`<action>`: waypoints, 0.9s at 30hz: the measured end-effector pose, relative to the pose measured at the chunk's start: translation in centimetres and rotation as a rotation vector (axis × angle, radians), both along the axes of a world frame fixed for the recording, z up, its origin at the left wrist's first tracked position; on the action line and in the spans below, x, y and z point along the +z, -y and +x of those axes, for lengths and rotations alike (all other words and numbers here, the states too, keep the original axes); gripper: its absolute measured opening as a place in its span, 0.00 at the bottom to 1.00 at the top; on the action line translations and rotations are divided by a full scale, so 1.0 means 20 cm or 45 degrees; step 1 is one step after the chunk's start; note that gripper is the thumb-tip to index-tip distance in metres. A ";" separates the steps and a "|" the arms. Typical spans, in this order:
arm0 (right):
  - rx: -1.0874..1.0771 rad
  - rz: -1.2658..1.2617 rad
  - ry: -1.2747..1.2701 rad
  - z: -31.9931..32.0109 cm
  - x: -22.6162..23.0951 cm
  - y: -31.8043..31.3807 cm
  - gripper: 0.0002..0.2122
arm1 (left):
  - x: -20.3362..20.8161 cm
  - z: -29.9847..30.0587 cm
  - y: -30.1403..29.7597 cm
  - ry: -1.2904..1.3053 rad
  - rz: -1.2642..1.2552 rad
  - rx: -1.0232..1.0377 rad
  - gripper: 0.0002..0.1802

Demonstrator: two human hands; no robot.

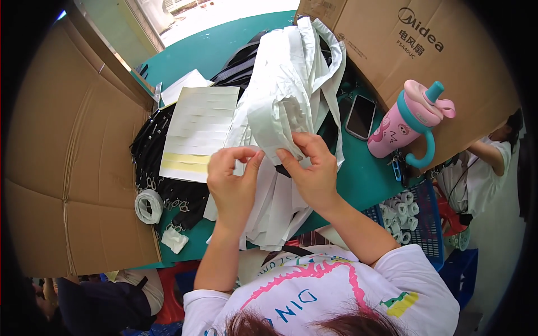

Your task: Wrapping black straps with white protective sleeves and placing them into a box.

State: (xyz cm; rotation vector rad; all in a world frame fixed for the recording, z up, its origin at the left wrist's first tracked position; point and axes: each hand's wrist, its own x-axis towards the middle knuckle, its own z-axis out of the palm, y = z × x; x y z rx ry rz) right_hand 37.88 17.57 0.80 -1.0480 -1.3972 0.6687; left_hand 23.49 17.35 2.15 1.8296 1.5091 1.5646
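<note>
A thick bundle of flat white straps (277,67) lies in front of me, its loose ends hanging toward my lap. My right hand (314,176) pinches the near end of a white strap between thumb and fingers. Just left of that end, my left hand (231,182) is closed in a pinch, thumb against forefinger; whatever is between those tips is too small to make out. Beside the bundle, a pale sheet of strip labels (202,120) with a yellow band rests on a heap of black lanyards (151,140) with metal clips.
On the green table (358,176) are a white roll (148,206), a phone (360,116) and a pink drinking cup (389,134). Cardboard stands left (84,162) and a carton (386,36) right. A blue basket (436,224) holds white rolls. Other people sit at both sides.
</note>
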 end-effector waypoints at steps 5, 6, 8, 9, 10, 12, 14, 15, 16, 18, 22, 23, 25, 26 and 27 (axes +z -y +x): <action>-0.197 0.349 0.278 -0.01 0.01 0.01 0.13 | -0.03 0.04 0.02 0.387 -0.237 -0.216 0.12; -0.206 0.346 0.279 0.02 0.01 0.00 0.13 | -0.01 0.04 0.02 0.669 -0.357 -0.445 0.14; 0.052 0.526 0.425 0.08 0.04 -0.02 0.15 | -0.04 0.01 0.00 1.048 -0.558 -0.731 0.22; 0.144 0.532 0.458 0.09 0.07 -0.03 0.18 | -0.07 0.00 -0.01 1.047 -0.563 -0.738 0.22; 0.136 0.529 0.459 0.09 0.08 -0.02 0.18 | -0.09 0.00 -0.01 1.173 -0.554 -0.811 0.24; 0.230 0.612 0.444 0.09 0.08 -0.02 0.18 | -0.11 -0.01 0.00 1.463 -0.557 -0.880 0.32; 0.252 0.664 0.479 0.10 0.08 -0.02 0.20 | -0.17 -0.02 -0.01 1.476 -0.531 -0.936 0.34; 0.243 0.557 0.285 0.08 0.08 0.00 0.22 | -0.18 -0.03 -0.02 1.491 -0.499 -0.990 0.36; 0.233 0.449 0.092 0.07 0.08 0.01 0.24 | -0.18 -0.03 -0.02 1.534 -0.574 -0.997 0.40; 0.244 0.464 0.152 0.06 0.09 0.01 0.26 | -0.21 -0.03 -0.01 1.540 -0.502 -1.062 0.42; 0.231 0.510 0.375 0.06 0.13 0.02 0.26 | -0.17 -0.03 -0.01 1.546 -0.478 -1.166 0.48; 0.236 0.512 0.375 0.05 0.14 0.02 0.26 | -0.16 -0.04 -0.02 1.547 -0.474 -1.162 0.48; 0.260 0.562 0.494 0.03 0.16 0.03 0.23 | -0.16 -0.08 -0.02 1.382 -0.438 -1.159 0.50; 0.274 0.568 0.497 0.02 0.17 0.04 0.23 | -0.18 -0.11 -0.02 1.387 -0.425 -1.151 0.50; 0.273 0.533 0.522 0.01 0.18 0.05 0.21 | -0.20 -0.14 -0.02 1.243 -0.426 -1.115 0.48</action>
